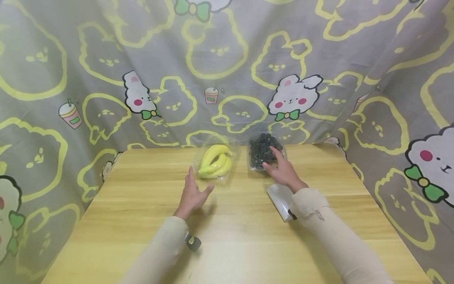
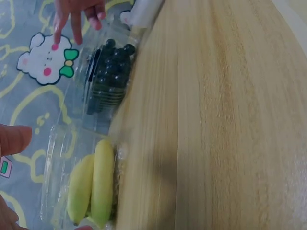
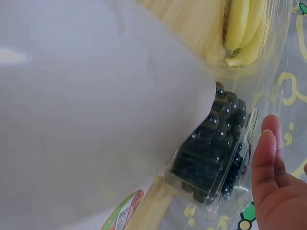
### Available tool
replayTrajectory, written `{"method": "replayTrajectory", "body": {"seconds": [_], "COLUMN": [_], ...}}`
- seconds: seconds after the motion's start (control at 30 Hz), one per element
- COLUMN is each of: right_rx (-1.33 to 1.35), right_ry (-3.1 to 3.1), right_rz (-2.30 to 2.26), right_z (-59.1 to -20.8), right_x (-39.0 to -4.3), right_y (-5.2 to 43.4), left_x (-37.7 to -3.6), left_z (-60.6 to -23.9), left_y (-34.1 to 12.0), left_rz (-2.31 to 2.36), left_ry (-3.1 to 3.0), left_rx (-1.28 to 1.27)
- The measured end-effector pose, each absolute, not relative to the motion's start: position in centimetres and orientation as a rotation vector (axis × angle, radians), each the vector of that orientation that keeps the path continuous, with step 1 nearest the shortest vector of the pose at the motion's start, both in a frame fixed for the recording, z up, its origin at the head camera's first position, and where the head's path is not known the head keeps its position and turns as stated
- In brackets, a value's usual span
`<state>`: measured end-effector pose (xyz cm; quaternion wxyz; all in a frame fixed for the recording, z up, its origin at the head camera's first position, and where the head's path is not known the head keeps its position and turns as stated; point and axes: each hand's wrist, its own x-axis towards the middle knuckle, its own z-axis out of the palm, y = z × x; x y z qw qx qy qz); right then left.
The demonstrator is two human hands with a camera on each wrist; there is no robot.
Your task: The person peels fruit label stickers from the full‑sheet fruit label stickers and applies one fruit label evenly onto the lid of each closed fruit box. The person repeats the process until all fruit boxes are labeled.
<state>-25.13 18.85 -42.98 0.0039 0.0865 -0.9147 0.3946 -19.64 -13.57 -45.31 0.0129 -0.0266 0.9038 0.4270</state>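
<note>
Right hand rested, fingers straight, on clear box of dark berries at desk's far edge. Left hand hovered spread, empty, just short of banana box; bananas' long axis ran near-to-far, tilted right.

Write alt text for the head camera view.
Two hands reach across a light wooden table: the left hand open near a clear plastic box of yellow bananas, the right hand at a clear plastic box of dark berries. A white packet lies under the right wrist.
</note>
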Motion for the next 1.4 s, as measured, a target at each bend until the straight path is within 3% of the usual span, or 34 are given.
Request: {"method": "replayTrajectory", "body": {"seconds": [1.4], "right_rx": [0.282], "right_ry": [-2.882], "right_rz": [1.262], "right_z": [-43.8], "right_x": [-26.2], "right_y": [15.6], "left_x": [-19.8], "left_z": [-45.9], "left_y": [-11.3], "left_rz": [1.634], "left_ry": [2.721], "left_rx": [-0.169]}}
